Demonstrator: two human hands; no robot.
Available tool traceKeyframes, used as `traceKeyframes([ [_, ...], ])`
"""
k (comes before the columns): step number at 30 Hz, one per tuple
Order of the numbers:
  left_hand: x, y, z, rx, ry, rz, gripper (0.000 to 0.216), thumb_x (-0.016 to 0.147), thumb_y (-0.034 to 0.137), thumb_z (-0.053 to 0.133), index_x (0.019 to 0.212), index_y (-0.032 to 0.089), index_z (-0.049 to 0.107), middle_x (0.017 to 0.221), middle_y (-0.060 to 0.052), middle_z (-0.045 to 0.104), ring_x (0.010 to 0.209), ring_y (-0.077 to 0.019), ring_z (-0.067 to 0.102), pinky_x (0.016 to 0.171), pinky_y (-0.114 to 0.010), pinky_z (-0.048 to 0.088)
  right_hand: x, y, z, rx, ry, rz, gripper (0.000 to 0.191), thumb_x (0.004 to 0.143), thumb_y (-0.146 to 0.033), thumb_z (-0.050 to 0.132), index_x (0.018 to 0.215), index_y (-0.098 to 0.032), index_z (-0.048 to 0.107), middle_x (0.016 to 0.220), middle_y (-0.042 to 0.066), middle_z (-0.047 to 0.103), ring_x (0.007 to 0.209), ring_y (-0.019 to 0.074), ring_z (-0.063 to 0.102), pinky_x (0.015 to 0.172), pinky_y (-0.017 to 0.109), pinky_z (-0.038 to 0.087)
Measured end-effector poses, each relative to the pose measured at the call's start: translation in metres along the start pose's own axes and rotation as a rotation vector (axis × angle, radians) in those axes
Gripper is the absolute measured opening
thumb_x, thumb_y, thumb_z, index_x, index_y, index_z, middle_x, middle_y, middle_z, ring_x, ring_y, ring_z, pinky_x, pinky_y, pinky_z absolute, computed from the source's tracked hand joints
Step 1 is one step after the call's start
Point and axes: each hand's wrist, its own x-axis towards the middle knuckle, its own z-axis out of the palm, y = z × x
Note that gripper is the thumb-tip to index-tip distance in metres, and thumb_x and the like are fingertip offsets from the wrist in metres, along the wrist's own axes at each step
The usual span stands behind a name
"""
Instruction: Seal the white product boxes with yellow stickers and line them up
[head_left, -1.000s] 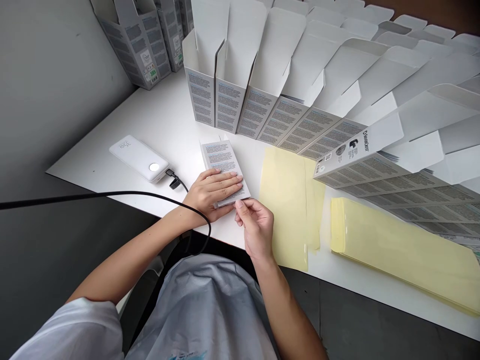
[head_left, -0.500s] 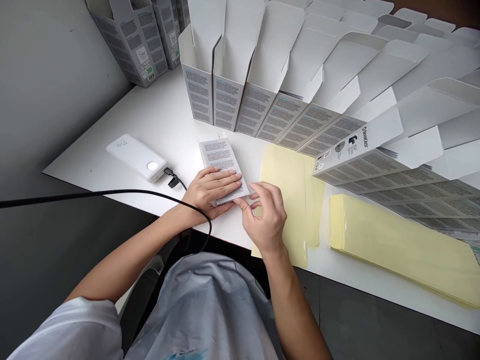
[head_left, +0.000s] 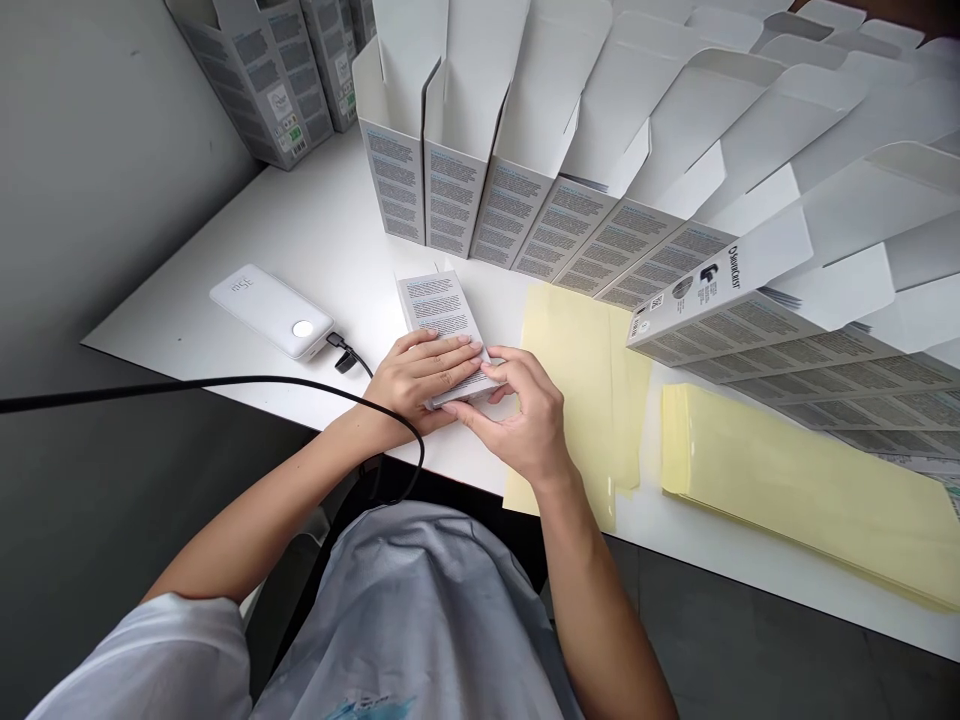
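Note:
A small printed carton (head_left: 437,302), grey-white with blue headings and lines of text, lies on the white table at a slant in front of me. My left hand (head_left: 420,378) lies across its near half, fingers together on the printed face and thumb by the near end. At the carton's near right corner, my right hand (head_left: 521,408) is bent round it, thumb along the near edge and fingertips on the right side. The near flaps are mostly hidden by my hands. A black cable (head_left: 285,380) crosses over my left wrist.
A white power bank (head_left: 270,312) with a plugged-in cable lies to the left. Several tall open-topped boxes (head_left: 457,200) stand in rows behind. Yellow sheets (head_left: 570,390) lie right of my hands, beside a thick yellow stack (head_left: 810,490). More boxes (head_left: 281,100) stand at the back left.
My right hand has moved left along the carton's near edge, its thumb reaching further in and its fingers closing on the corner. My left hand and the carton have hardly moved.

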Motion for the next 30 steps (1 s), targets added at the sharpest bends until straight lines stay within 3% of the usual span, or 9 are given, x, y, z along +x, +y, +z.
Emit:
traceKeyframes([
  [3, 0.001, 0.0, 0.0, 0.002, 0.014, 0.0, 0.045, 0.086, 0.045, 0.063, 0.123, 0.018, 0.06, 0.129, -0.002, 0.06, 0.125, -0.0101, 0.057, 0.115, -0.027, 0.036, 0.0, 0.001, 0.002, 0.05, -0.008, 0.064, 0.036, 0.07, -0.034, 0.085, 0.093, -0.017, 0.062, 0.107, 0.015, 0.068, 0.098, 0.025, 0.069, 0.066, 0.033, 0.062],
  [7, 0.003, 0.002, -0.001, 0.019, 0.036, -0.005, 0.044, 0.084, 0.043, 0.066, 0.12, 0.019, 0.061, 0.127, 0.0, 0.061, 0.122, -0.0094, 0.059, 0.113, -0.026, 0.037, 0.003, 0.003, -0.003, 0.132, -0.042, 0.129, 0.025, 0.076, -0.033, 0.081, 0.088, -0.017, 0.066, 0.105, 0.013, 0.071, 0.092, 0.0219, 0.072, 0.063, 0.028, 0.062],
  [13, 0.005, 0.003, -0.003, 0.009, 0.034, -0.011, 0.047, 0.081, 0.043, 0.069, 0.121, 0.018, 0.061, 0.126, -0.001, 0.062, 0.121, -0.0099, 0.06, 0.113, -0.026, 0.037, 0.002, 0.005, -0.011, 0.268, -0.087, 0.23, 0.009, 0.085, -0.026, 0.071, 0.089, -0.018, 0.069, 0.106, 0.011, 0.073, 0.103, 0.0235, 0.07, 0.071, 0.03, 0.062],
  [18, 0.002, 0.002, -0.001, -0.005, 0.012, -0.032, 0.05, 0.084, 0.043, 0.066, 0.127, 0.02, 0.058, 0.128, -0.003, 0.061, 0.126, -0.0091, 0.057, 0.116, -0.026, 0.035, -0.001, 0.0, -0.009, 0.388, -0.101, 0.357, 0.019, 0.084, -0.032, 0.071, 0.095, -0.018, 0.066, 0.117, 0.013, 0.068, 0.114, 0.0249, 0.065, 0.072, 0.03, 0.061],
  [30, 0.0, 0.0, 0.002, -0.022, 0.021, -0.03, 0.049, 0.086, 0.038, 0.064, 0.131, 0.02, 0.055, 0.127, -0.004, 0.061, 0.126, -0.008, 0.057, 0.116, -0.024, 0.036, -0.006, -0.013, 0.014, 0.32, 0.072, 0.463, 0.029, 0.076, -0.032, 0.073, 0.097, -0.018, 0.059, 0.115, 0.012, 0.065, 0.104, 0.0218, 0.065, 0.065, 0.028, 0.054],
])
